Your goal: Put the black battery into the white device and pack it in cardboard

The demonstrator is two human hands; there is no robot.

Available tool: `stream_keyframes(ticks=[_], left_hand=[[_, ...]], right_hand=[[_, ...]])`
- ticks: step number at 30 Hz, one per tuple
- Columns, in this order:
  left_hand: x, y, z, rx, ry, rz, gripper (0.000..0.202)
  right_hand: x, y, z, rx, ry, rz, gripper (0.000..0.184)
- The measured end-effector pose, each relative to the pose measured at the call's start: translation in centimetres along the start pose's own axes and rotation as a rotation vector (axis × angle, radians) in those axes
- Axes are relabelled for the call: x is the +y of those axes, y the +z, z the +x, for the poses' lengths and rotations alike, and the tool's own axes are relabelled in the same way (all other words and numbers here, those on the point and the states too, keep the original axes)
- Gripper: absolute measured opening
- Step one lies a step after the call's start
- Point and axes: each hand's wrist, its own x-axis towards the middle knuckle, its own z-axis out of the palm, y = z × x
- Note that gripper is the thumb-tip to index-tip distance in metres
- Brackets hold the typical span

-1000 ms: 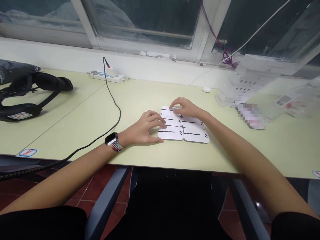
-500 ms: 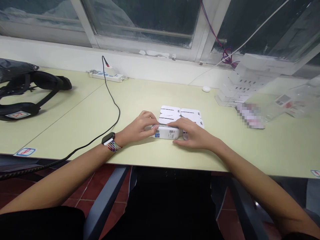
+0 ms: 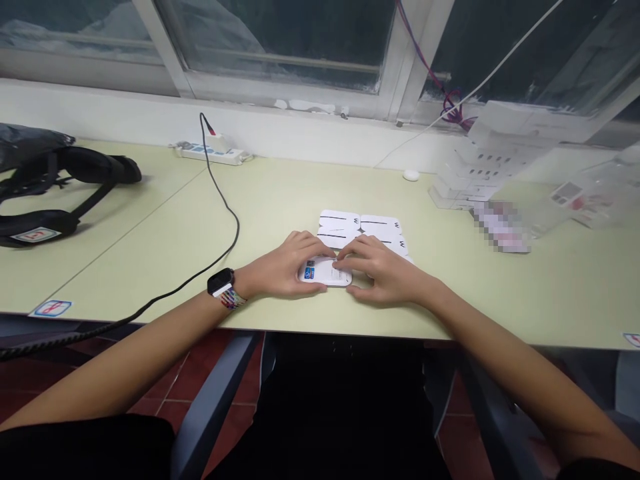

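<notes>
A white flat device with rounded corners (image 3: 327, 272) lies on the table between my hands. Small print and blue stickers show on its upward face. My left hand (image 3: 293, 267) curves round its left end, with the thumb along the near edge and the fingers over the far edge. At the right end, my right hand (image 3: 380, 270) has bent fingertips on the device and its thumb by the near right corner. Just beyond the device lie several white rounded cards or panels (image 3: 380, 228) with black lines and a "W" mark, partly hidden by my right hand.
A black cable (image 3: 220, 180) crosses the table left of my hands from a white power strip (image 3: 213, 155). A black headset (image 3: 65, 193) sits at far left. White stacked boxes (image 3: 480, 167), a clear plastic bag (image 3: 575, 200) and a small round white object (image 3: 411, 175) stand farther back right.
The device has gone from standing on its long edge to lying flatter, label side up. My left hand has moved from its upper left corner to wrap round its left end.
</notes>
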Motion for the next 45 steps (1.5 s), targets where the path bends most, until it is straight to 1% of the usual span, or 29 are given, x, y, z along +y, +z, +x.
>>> stream_keyframes(ticks=[3, 6, 9, 12, 17, 19, 23, 26, 28, 34, 45], left_hand=[[0.3, 0.1, 0.1, 0.006, 0.024, 0.001, 0.053], [0.3, 0.0, 0.1, 0.02, 0.018, -0.016, 0.055], [0.3, 0.1, 0.0, 0.031, 0.012, -0.037, 0.057], [0.4, 0.2, 0.1, 0.032, 0.017, -0.066, 0.058], [0.8, 0.1, 0.3, 0.041, 0.0, -0.094, 0.057], [0.8, 0.1, 0.3, 0.041, -0.006, -0.1, 0.058], [0.6, 0.2, 0.2, 0.032, -0.027, -0.141, 0.063], [0.6, 0.2, 0.2, 0.028, -0.038, -0.175, 0.064], [0.6, 0.2, 0.2, 0.032, -0.04, -0.187, 0.064], [0.7, -0.1, 0.4, 0.03, -0.056, -0.211, 0.065], [0.6, -0.2, 0.4, 0.012, -0.06, -0.203, 0.067]], right_hand=[[0.1, -0.2, 0.0, 0.014, -0.031, -0.025, 0.032], [0.1, -0.1, 0.0, 0.033, -0.08, -0.092, 0.024], [-0.2, -0.2, 0.3, 0.006, -0.121, -0.172, 0.022], [-0.7, -0.6, 0.8, -0.094, -0.132, -0.265, 0.022], [-2.0, -1.7, 2.3, -0.367, -0.135, -0.438, 0.021], [-2.7, -1.8, 3.0, -0.453, -0.125, -0.508, 0.022], [-4.0, -1.5, 4.0, -0.553, -0.146, -0.636, 0.027], [-4.6, -1.0, 4.4, -0.608, -0.16, -0.686, 0.027], [-4.8, -0.7, 4.5, -0.617, -0.163, -0.702, 0.026], [-4.9, 0.2, 4.3, -0.53, -0.173, -0.747, 0.024], [-5.2, 0.4, 4.6, -0.538, -0.154, -0.743, 0.025]])
